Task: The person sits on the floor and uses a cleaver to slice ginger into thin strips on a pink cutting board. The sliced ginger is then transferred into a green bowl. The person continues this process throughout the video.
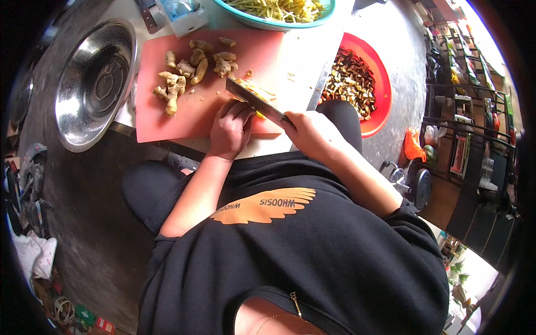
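My right hand (pixel 312 130) grips the handle of a kitchen knife (pixel 255 99) with a broad dark blade, slanting across the pink cutting board (pixel 197 121). Close against the blade, the fingers of my left hand (pixel 231 125) are curled down on a piece of ginger (pixel 260 115); most of it is hidden, but a yellow part shows. Thin ginger slices (pixel 257 88) lie along the blade's far side. Several unpeeled ginger roots (pixel 172 88) are spread over the board's left and far part.
A steel basin (pixel 75 121) is left of the board. Beyond it stands a turquoise basket (pixel 272 26) of pale shredded pieces (pixel 284 10), near a plastic packet (pixel 188 21). By my right knee, a red basin (pixel 383 100) holds dark chopped pieces (pixel 351 79). Shelving (pixel 465 86) lines the right.
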The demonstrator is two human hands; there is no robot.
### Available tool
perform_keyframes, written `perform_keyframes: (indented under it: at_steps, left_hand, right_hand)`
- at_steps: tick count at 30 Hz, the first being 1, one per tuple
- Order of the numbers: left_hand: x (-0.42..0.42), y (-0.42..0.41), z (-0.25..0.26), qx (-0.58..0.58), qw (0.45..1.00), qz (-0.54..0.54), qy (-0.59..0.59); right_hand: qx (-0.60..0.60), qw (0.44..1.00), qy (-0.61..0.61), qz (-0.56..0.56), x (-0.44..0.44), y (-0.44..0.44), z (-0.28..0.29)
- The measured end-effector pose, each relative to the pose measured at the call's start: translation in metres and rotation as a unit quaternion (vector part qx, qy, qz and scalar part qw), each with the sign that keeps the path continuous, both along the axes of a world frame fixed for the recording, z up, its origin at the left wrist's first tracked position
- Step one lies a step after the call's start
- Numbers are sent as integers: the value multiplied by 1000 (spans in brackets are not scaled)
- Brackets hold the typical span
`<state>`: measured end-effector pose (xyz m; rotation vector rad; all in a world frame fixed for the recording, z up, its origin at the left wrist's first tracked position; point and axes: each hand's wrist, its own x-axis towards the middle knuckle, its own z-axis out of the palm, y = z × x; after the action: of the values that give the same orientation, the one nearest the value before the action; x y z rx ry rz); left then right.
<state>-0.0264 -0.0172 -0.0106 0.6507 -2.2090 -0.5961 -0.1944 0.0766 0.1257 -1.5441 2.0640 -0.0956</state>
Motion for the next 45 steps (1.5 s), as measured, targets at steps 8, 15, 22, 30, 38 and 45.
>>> perform_keyframes:
  at_steps: [8,15,22,30,38,45]
  left_hand:
    - [-3,-1,0,-6,1000,10,4]
    - [3,2,1,7,1000,-4,4]
    - [1,1,4,-3,1000,-15,-9]
    - [-1,1,2,-7,1000,-7,-6]
    - [-1,-1,6,-17,1000,-4,-1]
    - [4,0,4,-7,1000,12,-1]
  right_hand:
    - [-96,994,-53,-14,-1,-15,-35]
    - [-37,998,-50,-31,-1,0,-4]
    - [-20,999,-39,-29,5,4,-3]
    - [-43,998,-39,-35,7,-3,-8]
    - [-73,993,-86,-26,-8,-16,-30]
    - [-33,998,-51,-35,-1,-4,-4]
